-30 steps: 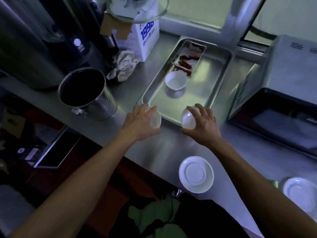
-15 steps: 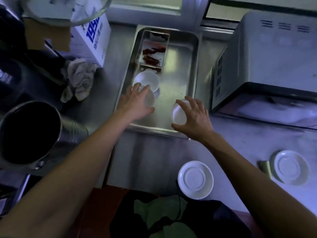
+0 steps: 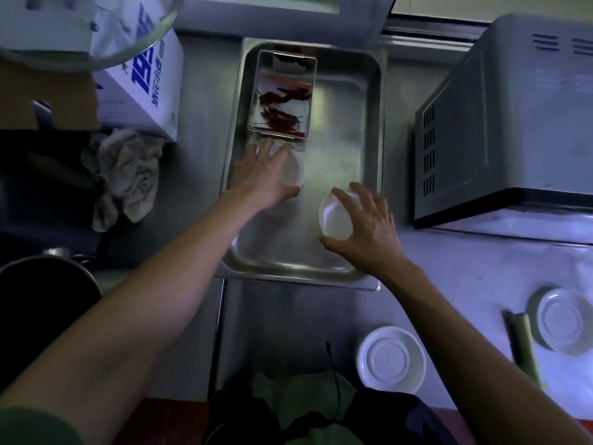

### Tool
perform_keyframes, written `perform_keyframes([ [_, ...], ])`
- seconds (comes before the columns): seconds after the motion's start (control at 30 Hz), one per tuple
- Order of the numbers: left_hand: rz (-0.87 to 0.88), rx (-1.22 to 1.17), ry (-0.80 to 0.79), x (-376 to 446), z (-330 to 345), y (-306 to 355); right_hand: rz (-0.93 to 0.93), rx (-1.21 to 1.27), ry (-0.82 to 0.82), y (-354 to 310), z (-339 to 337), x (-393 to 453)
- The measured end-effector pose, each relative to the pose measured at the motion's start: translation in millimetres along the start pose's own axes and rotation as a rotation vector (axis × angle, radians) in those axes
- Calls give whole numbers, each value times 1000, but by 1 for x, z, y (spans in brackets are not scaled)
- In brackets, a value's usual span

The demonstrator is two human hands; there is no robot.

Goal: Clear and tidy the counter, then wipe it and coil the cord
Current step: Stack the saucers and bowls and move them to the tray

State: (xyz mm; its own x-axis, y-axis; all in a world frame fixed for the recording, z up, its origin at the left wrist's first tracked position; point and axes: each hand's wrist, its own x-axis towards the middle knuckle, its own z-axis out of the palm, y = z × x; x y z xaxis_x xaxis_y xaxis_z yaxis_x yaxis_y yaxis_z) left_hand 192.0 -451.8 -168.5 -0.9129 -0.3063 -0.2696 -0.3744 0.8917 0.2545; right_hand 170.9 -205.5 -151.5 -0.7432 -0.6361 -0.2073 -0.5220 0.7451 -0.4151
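Note:
A large steel tray (image 3: 349, 91) lies on the steel counter (image 3: 288, 332). Inside it, at the back left, sits a small steel dish of dried red chillies (image 3: 282, 101). My left hand (image 3: 260, 178) grips a small white bowl (image 3: 292, 170) low over the tray, just in front of that dish. The bowl that stood there earlier is hidden under this hand. My right hand (image 3: 369, 226) holds a second small white bowl (image 3: 333, 215) over the tray's right front part. Two white saucers (image 3: 390, 359) (image 3: 564, 319) lie upside down on the counter at the front right.
A grey microwave (image 3: 500, 123) stands right of the tray. On the left are a white box with blue print (image 3: 141, 78), a crumpled rag (image 3: 128, 175) and a dark steel pot (image 3: 41, 303). A green stalk (image 3: 526, 345) lies beside the far-right saucer.
Both hands have carried their bowls from the tray's front edge further in over the tray. The left bowl now covers the bowl that stood in front of the chilli dish.

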Motion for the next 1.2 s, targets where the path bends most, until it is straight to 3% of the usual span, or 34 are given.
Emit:
perform_keyframes([
  [0.73, 26, 29, -134, 10, 25, -9, 47, 65, -27, 11, 7, 42],
  [0.97, 19, 82, 5, -30, 18, -32, -41, 57, -6, -19, 4, 78],
  [1.13, -27, -47, 159, -64, 14, -43, -132, 3, -2, -62, 17, 111],
  [1.2, -105, -86, 137, -76, 16, -51, -153, -30, -33, -74, 27, 119],
])
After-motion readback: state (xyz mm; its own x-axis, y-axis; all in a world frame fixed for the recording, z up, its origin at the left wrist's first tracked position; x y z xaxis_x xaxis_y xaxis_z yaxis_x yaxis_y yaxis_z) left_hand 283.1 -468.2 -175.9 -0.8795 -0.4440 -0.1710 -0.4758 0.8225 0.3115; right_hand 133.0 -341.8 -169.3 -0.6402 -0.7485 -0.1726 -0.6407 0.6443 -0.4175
